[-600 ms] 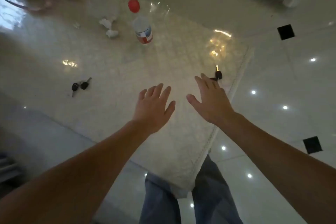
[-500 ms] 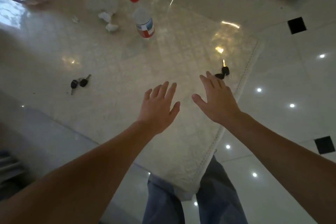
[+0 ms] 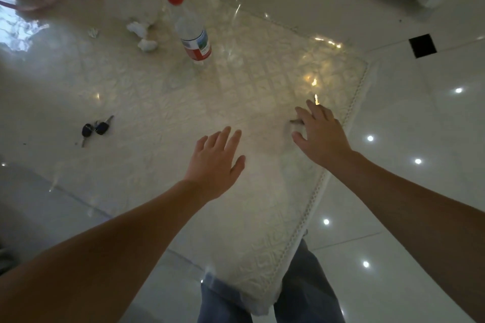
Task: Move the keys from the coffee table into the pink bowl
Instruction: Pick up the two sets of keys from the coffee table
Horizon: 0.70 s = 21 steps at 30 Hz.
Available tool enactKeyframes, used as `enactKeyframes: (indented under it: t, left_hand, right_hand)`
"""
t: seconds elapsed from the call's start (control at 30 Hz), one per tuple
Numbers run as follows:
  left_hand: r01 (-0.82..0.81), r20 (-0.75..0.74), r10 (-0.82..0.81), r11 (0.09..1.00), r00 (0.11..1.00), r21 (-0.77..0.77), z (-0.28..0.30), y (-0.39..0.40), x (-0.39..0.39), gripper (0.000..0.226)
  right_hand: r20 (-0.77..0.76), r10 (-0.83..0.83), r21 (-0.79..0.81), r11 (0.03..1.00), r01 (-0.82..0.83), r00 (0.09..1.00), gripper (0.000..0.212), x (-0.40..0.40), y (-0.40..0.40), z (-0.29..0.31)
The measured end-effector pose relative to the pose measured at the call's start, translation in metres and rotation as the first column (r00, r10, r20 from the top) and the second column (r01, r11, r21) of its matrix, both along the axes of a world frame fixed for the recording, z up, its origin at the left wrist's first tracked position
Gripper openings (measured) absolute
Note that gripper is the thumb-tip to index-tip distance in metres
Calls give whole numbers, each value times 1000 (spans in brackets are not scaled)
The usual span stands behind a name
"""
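Over coffee table (image 3: 162,102), both hands spread, empty: left hand (image 3: 215,162), right hand (image 3: 321,136).

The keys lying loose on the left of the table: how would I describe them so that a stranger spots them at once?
Start at the red-capped bottle standing on the pale patterned table cover. Look nearer and leftward, past the crumpled tissues, to a small dark cluster: the keys, two black heads with metal blades, the only dark things on that side.
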<state>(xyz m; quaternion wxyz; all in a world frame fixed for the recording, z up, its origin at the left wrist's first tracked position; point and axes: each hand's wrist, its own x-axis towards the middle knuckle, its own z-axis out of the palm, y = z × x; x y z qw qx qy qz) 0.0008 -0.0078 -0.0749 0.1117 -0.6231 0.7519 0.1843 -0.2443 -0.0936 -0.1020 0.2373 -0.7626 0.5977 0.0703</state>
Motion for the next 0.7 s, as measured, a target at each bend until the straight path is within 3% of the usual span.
enactKeyframes:
  t: [0.2,0.4,0.7]
  left_hand:
    - [36,-56,-36,999,998,-13,-9,0,-25,59]
    - [71,-43,-69,997,997,30,-21,11,-24,59]
    - [-6,-13,7,998,1000,55,-19,24,3,58]
  right_hand:
    - [-119,-40,33,998,45,992,48,-1,-12,-17]
    - [-88,-27,-39,999,24,996,42,-2,-2,-20]
    - [-69,-12,-4,1000,12,998,34,19,14,-23]
